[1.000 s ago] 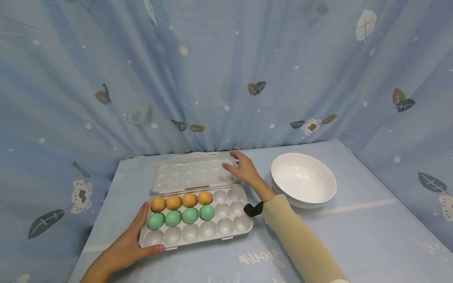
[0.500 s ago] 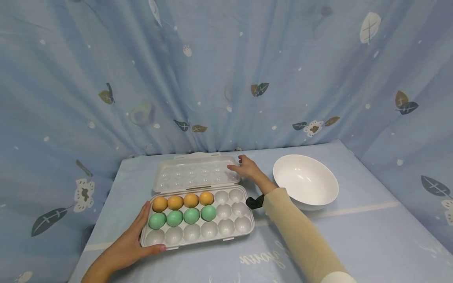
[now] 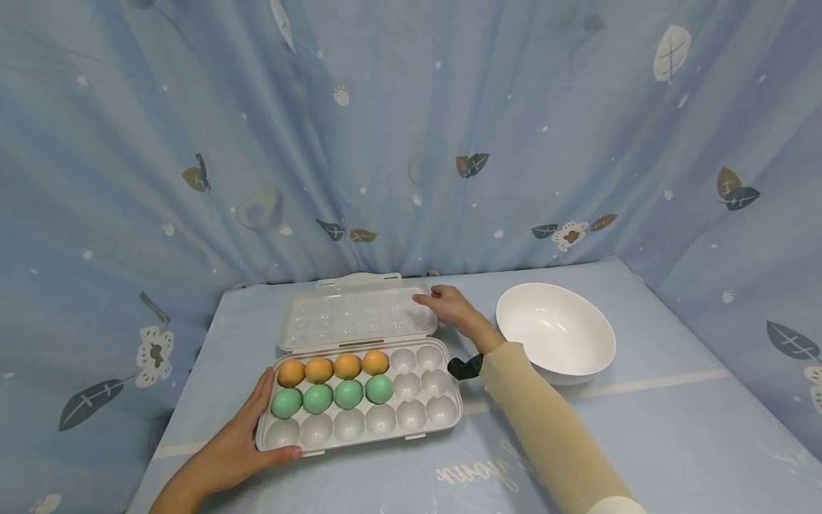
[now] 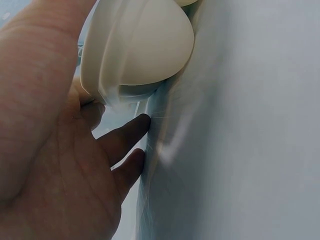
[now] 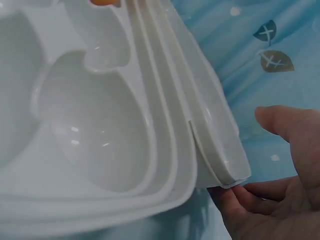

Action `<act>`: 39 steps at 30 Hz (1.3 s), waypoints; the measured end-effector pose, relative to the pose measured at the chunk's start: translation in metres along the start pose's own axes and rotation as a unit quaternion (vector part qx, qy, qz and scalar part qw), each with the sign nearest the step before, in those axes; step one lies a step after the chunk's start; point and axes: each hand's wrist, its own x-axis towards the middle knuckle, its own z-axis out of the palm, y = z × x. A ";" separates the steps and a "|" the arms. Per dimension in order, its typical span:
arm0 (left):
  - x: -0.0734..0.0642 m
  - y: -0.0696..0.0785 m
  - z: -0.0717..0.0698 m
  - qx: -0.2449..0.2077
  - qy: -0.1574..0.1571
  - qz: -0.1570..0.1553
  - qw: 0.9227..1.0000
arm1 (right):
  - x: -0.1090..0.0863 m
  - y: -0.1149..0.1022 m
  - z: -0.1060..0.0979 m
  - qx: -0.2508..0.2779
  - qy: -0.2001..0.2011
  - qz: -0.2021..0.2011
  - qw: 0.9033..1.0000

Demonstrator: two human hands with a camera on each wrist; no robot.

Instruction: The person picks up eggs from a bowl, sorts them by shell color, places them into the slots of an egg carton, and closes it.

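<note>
An open white plastic egg box (image 3: 411, 414) lies on the table, its clear lid (image 3: 359, 314) folded back behind it. Several orange egg-like balls (image 3: 347, 365) fill part of the back row, and several green ones (image 3: 349, 394) the middle row; front cups hold nothing. My left hand (image 3: 234, 450) holds the box's left end, thumb along the front edge and fingers at the side. At the lid's right end is my right hand (image 3: 449, 305). In the right wrist view, its fingertips (image 5: 227, 195) touch under the lid's corner, while the thumb (image 5: 277, 120) stands apart.
To the right stands a deep white bowl (image 3: 555, 328) with nothing in it. A patterned blue curtain (image 3: 411, 143) hangs behind the table's back edge. The table wears a pale blue cloth (image 3: 642, 435). A black wrist camera (image 3: 465, 368) sits close to the box's right end.
My right hand has come down to the lid's right end and its fingers have drawn in. The lid's far edge now looks slightly raised. My left hand stays at the box.
</note>
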 end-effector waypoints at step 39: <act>-0.002 0.001 0.000 -0.009 -0.001 0.006 1.000 | -0.063 -0.033 -0.022 0.164 0.017 -0.156 0.974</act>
